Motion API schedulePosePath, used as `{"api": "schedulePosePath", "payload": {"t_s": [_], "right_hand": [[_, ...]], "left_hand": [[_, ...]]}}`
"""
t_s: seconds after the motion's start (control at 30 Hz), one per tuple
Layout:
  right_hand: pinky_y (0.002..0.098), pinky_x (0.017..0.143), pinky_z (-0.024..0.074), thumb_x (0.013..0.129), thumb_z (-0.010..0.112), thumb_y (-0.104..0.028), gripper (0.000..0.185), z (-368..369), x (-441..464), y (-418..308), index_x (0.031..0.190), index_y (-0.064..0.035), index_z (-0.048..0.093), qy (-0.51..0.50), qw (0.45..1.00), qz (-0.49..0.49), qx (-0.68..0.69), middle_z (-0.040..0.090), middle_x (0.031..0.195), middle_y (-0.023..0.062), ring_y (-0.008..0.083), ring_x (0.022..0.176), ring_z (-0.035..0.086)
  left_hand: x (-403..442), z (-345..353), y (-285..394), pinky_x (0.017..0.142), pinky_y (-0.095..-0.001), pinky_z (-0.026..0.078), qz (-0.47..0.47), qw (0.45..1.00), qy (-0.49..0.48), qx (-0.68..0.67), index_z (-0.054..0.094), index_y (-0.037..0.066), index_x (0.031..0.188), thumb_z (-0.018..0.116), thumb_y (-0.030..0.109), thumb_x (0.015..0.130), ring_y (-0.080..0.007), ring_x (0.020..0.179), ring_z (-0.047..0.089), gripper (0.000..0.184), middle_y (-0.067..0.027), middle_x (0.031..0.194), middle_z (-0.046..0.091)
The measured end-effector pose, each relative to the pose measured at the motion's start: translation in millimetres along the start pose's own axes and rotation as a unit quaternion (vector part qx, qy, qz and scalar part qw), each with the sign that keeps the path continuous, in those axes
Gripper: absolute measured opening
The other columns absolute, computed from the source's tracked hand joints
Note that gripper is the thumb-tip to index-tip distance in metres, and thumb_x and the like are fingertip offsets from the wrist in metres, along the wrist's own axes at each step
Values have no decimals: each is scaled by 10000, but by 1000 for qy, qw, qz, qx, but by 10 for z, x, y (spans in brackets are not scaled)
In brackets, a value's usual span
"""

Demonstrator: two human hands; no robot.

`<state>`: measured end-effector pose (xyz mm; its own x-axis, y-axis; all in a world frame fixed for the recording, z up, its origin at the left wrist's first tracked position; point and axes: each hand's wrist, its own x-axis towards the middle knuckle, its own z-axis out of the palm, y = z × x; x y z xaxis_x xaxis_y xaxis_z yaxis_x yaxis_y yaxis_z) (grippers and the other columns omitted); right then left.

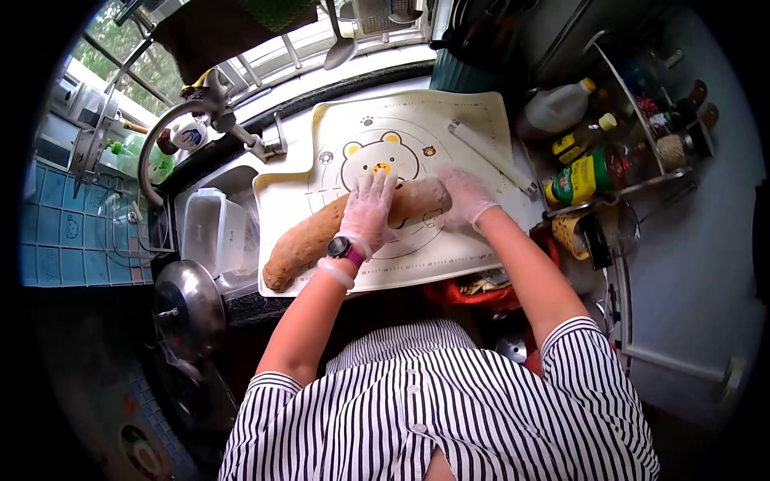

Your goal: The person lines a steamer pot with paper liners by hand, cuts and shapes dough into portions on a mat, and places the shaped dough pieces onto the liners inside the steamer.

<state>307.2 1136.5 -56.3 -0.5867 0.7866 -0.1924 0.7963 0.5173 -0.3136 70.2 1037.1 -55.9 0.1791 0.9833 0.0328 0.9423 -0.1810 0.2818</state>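
Note:
A long, thick brown log [309,234] with a mottled surface lies slantwise on a cream mat [473,248] printed with a bear face. Whether it is dough or a root vegetable I cannot tell. Its near left end tapers; the right part [421,199] looks paler. My left hand [370,207], in a clear glove, lies across its middle with fingers stretched out over the bear print. My right hand [467,199], also gloved, cups the right end, hiding it. Beyond that hand, a white rolling pin [493,158] rests on the mat.
Left of the mat, a sink holds a clear plastic tub [212,228] under a curved faucet [156,144]. A metal lid [188,309] stands below it. Bottles, including a green-and-yellow one [581,178], fill the rack at right. A ladle [340,50] hangs by the window. A red bag [489,298] sits below the counter edge.

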Motion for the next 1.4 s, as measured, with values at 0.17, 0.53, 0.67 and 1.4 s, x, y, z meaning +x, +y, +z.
{"api": "schedulePosePath", "payload": {"t_s": [0.17, 0.53, 0.67, 1.4], "right_hand": [[389, 1074, 472, 620, 935, -353, 791, 128, 260, 19, 1263, -58, 581, -103, 994, 28, -34, 610, 1283, 150, 336, 1238, 580], [415, 1058, 472, 705, 877, -308, 650, 193, 164, 17, 1270, -96, 635, 6, 996, -18, 82, 581, 1379, 116, 313, 1282, 560], [424, 1099, 443, 710, 863, -272, 743, -57, 528, 62, 1375, -121, 570, -219, 971, 69, 63, 572, 1383, 141, 332, 1295, 541], [464, 1024, 492, 725, 859, -418, 977, 244, -913, 921, 1514, -80, 392, 98, 869, 484, 17, 584, 1333, 217, 409, 1209, 586]], "left_hand": [[269, 363, 76, 1169, -489, 366, -9, 999, -14, -38, 439, 120, 1477, 909, 381, 635, -359, 1292, 528, 999, -162, 1370, 567], [650, 344, 176, 1119, -499, 393, 53, 993, 82, 65, 549, 160, 1393, 886, 507, 636, -281, 1246, 555, 898, -76, 1288, 613], [856, 215, 138, 1048, -414, 463, 21, 996, -24, -87, 648, 139, 1254, 866, 550, 646, -325, 1186, 569, 765, -129, 1245, 613], [625, 504, 292, 1111, -496, 370, 52, 998, 1, -45, 515, 35, 1408, 807, 646, 671, -387, 1203, 543, 1001, -180, 1246, 603]]}}
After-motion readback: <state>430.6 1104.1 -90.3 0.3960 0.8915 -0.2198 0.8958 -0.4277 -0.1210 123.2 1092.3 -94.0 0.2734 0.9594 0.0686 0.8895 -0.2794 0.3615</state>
